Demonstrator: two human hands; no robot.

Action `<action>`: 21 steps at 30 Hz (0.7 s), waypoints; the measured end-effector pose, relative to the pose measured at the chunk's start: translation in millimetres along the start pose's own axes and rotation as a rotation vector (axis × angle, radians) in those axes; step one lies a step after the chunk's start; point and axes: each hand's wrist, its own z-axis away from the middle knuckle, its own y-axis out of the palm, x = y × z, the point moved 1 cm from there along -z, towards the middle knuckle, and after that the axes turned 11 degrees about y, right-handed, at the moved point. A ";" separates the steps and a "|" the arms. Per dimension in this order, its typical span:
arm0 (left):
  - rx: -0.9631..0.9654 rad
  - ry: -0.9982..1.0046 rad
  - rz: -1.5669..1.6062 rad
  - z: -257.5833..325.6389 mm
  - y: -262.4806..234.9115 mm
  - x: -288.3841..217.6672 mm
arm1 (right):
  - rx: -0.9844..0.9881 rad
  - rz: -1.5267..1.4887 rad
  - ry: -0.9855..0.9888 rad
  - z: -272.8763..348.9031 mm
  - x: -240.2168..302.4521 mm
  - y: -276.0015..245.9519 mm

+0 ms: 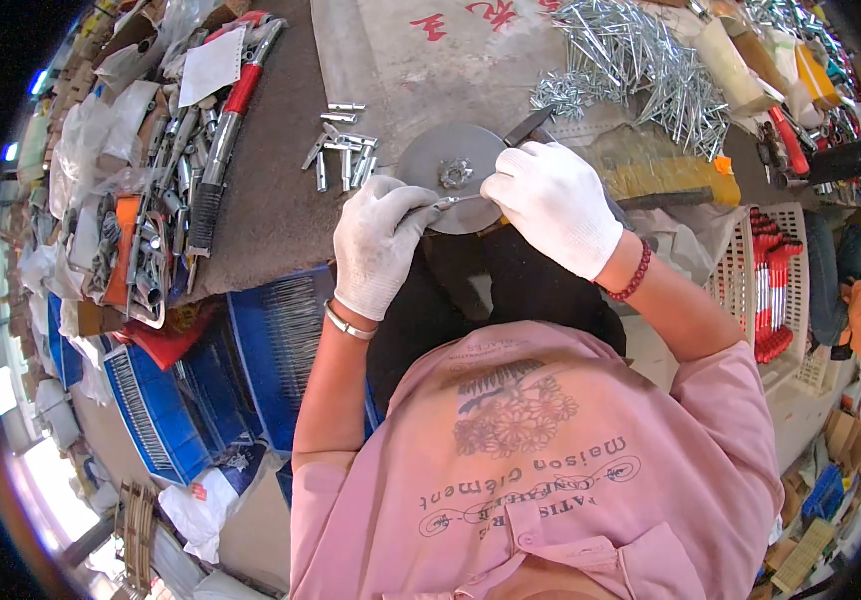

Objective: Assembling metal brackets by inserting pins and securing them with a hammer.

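Observation:
My left hand point(380, 240), in a white glove, pinches a small silver metal fitting point(444, 203) over the near side of a round grey metal dish point(420, 160). Closed too, my white-gloved right hand point(555, 205) holds the thin end of a metal pin point(470, 198) that meets the fitting between my hands. Whether the two are joined, I cannot tell. Small shiny metal parts point(455, 173) sit in a cluster in the middle of the dish. Beyond my left hand, several short silver tubes point(347, 155) lie loose on the table.
A big heap of long metal pins point(640, 60) covers the far right of the worktable point(270, 180). Tools and a red-and-black bar point(235, 110) crowd the left. Blue bins point(285, 340) stand low at left; a white basket point(795, 290) with red-handled tools is at right.

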 end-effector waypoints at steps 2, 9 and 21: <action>-0.007 -0.009 0.014 3.1 1.7 4.2 | 0.005 -0.004 -0.010 -1.4 0.9 -0.1; 0.005 -0.010 0.040 3.5 0.8 0.6 | -0.008 -0.046 -0.075 -2.4 -0.2 6.2; 0.026 0.017 -0.023 4.5 -5.6 -9.3 | -0.145 0.127 0.342 5.1 -56.7 -27.7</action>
